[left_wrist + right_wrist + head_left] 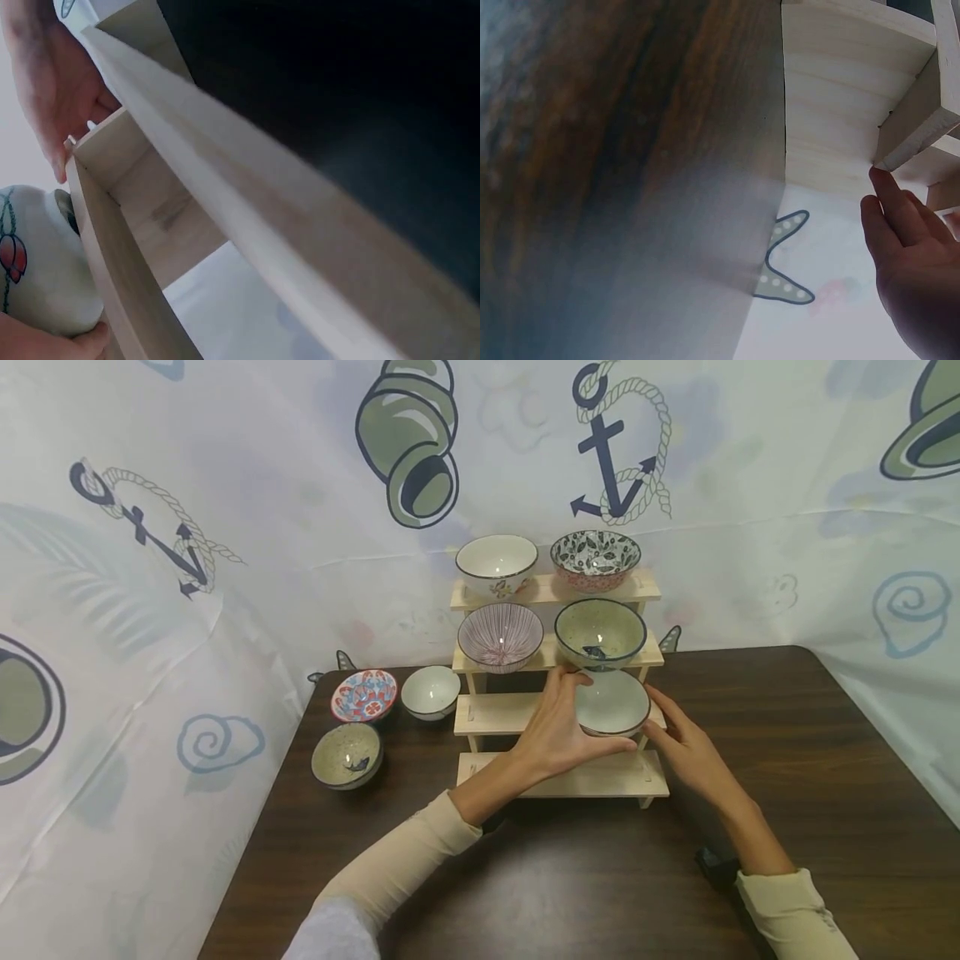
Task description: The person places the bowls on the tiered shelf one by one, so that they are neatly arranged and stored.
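A white bowl (612, 702) with a thin dark rim is at the right end of the second tier from the bottom of a wooden shelf stand (495, 714). In the left wrist view, the bowl's outside (52, 270) carries a red flower bud on a dark stem. My left hand (551, 731) holds this bowl, fingers at its far left side and thumb along the near side. My right hand (690, 747) is at the bowl's right side, its fingers extended. In the right wrist view, a fingertip of the right hand (911, 240) is right at a shelf corner.
Above stand a green bowl (600, 635), a striped bowl (501, 639), a white flowered bowl (497, 564) and a leaf-patterned bowl (595, 560). Left of the stand, a red-and-blue bowl (364, 696), a small white bowl (431, 693) and a speckled bowl (347, 756) sit on the dark table (585, 877).
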`<state>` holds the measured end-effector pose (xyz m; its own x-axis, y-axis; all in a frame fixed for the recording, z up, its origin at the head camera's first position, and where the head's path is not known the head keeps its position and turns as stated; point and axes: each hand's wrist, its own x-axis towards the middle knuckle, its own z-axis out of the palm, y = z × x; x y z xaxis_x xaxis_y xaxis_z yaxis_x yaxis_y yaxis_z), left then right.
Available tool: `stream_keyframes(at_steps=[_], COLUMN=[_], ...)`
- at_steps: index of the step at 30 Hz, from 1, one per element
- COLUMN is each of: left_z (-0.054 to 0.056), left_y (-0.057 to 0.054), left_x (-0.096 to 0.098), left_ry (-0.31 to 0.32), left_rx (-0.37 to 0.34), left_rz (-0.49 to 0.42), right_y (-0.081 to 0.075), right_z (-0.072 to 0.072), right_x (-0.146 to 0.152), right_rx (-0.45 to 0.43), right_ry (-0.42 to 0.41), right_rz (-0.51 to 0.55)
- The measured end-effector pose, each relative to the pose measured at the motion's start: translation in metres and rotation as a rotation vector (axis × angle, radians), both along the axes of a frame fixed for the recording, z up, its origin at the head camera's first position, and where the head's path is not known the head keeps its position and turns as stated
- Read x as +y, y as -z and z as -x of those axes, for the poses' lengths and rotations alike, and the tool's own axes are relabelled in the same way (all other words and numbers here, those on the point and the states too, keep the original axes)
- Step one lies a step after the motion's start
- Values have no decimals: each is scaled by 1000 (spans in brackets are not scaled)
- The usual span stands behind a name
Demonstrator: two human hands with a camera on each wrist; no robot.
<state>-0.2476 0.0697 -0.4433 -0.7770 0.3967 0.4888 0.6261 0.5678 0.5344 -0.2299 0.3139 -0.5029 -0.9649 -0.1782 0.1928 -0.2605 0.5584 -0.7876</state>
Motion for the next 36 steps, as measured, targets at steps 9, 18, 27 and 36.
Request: stream_keyframes(at_steps=[9,18,27,36], left_z=[-5,-10,-12,-14], left_y=[4,3,-2,-6], left_x=[2,-5,-26,-47], left_ry=[-101,-80,-22,-1], left_rx=[47,38,55,-10], left_rz=[24,58,114,215], right_y=[-2,-3,-5,-3], right_z=[1,0,1,2], right_x=[-1,1,1,0], right_rx=[-6,-20,-24,-5], right_ry=[-14,-13,-11,-14], right_rz=[9,12,28,30])
